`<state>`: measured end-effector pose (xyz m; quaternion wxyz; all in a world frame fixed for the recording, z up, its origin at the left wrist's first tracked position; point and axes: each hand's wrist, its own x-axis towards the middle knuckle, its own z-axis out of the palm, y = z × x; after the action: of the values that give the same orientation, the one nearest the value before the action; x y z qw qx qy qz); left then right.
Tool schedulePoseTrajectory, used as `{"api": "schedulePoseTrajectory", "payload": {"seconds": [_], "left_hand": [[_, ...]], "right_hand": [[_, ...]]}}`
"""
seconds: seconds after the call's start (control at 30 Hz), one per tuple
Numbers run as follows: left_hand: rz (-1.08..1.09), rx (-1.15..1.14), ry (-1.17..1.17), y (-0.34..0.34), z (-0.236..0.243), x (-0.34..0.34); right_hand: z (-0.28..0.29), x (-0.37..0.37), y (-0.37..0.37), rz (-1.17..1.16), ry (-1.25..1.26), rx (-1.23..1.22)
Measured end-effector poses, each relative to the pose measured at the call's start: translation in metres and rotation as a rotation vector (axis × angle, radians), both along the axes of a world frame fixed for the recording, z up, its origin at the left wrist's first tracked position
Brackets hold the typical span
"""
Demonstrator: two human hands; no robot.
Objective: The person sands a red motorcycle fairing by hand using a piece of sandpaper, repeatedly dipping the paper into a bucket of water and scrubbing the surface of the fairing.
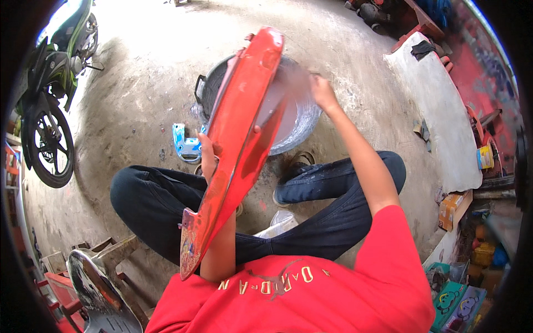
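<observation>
A long red plastic panel [239, 105], scuffed at its lower end, stands tilted diagonally in front of me. My left hand [207, 155] grips it midway along, fingers wrapped round its edge. My right hand [323, 90] is right of the panel's upper part, fingers closed, with a motion-blurred smear by the fingertips; what it holds, if anything, I cannot make out. Behind the panel is a wide grey basin [311, 123] of cloudy liquid, partly hidden. A blue-and-white plastic part [186, 141] lies on the floor left of the basin.
A motorbike [55, 77] stands at the left. A worn, curved panel [89, 283] leans on wood at lower left. Along the right are a pale board [438, 116], a small bucket [484, 157], a cardboard box [449, 211] and assorted clutter. My bent legs [355, 177] frame the basin's near side.
</observation>
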<state>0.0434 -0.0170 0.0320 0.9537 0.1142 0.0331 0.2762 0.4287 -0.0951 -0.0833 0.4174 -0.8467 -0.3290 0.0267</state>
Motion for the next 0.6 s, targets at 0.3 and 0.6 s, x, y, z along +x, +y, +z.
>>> {"api": "schedulePoseTrajectory", "payload": {"seconds": [0.3,0.6], "left_hand": [[0.115,0.056,0.065,0.028,-0.023,-0.014],[0.099,0.074,0.046,0.039,-0.049,-0.019]], "right_hand": [[-0.141,-0.104,0.029,0.252,0.098,-0.542],[-0.183,-0.135,0.05,0.499,0.202,-0.961]]}}
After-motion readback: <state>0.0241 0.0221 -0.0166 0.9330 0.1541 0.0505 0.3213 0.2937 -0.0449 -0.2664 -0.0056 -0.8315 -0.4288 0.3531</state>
